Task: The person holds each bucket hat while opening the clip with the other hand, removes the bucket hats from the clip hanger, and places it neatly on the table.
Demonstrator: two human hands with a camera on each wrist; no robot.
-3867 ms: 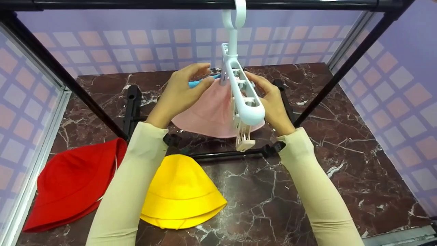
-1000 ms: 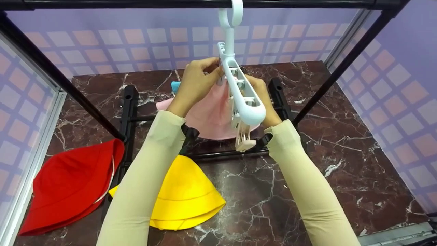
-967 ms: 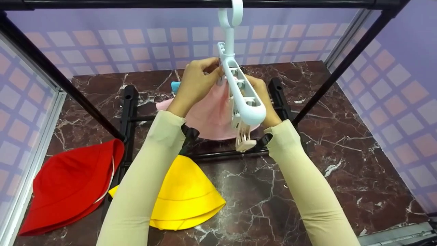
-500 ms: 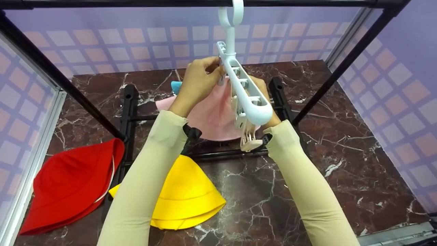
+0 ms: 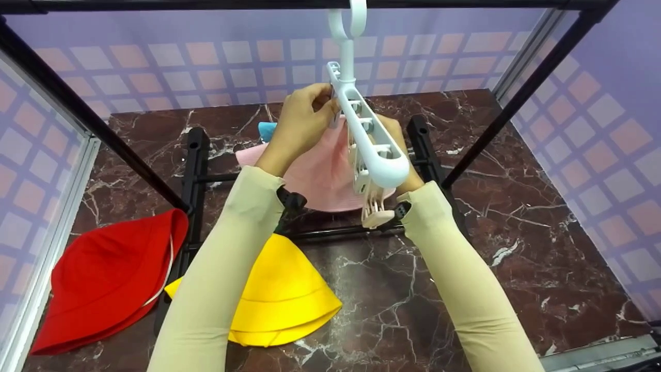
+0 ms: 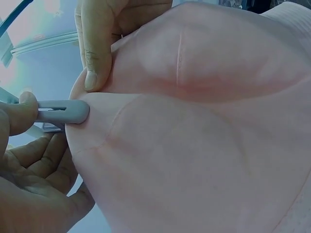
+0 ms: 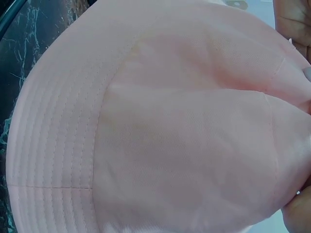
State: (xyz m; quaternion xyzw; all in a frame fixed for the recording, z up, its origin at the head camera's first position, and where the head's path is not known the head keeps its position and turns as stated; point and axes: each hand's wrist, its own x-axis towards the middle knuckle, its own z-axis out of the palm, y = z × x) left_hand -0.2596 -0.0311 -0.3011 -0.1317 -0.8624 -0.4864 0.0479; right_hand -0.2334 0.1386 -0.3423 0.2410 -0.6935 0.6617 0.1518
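Observation:
A pink hat [image 5: 330, 181] hangs beneath a white clip hanger [image 5: 387, 170], partly hidden by the hanger and hands. My left hand [image 5: 302, 124] is at the hanger's far left side. In the left wrist view its fingers pinch a grey clip [image 6: 75, 111], whose tip lies on the edge of the hat's crown. My right hand [image 5: 393, 133], partly behind the hanger, grips the crown beside that clip; its fingers [image 6: 97, 58] press the cloth in the left wrist view. A light-blue piece [image 5: 266, 130] shows behind my left wrist.
The hanger hooks over a black rack bar [image 5: 206, 4]. Black posts slope down on both sides to a black base [image 5: 196, 160]. A red hat [image 5: 111, 274] and a yellow hat [image 5: 284, 299] lie on the dark marbled surface [image 5: 392, 310]. Tiled purple panels surround it.
Since the earliest frame my left hand has moved right, from beside the light-blue piece to the clip. The right hand has shifted slightly. In the last second the hanger has swung a little.

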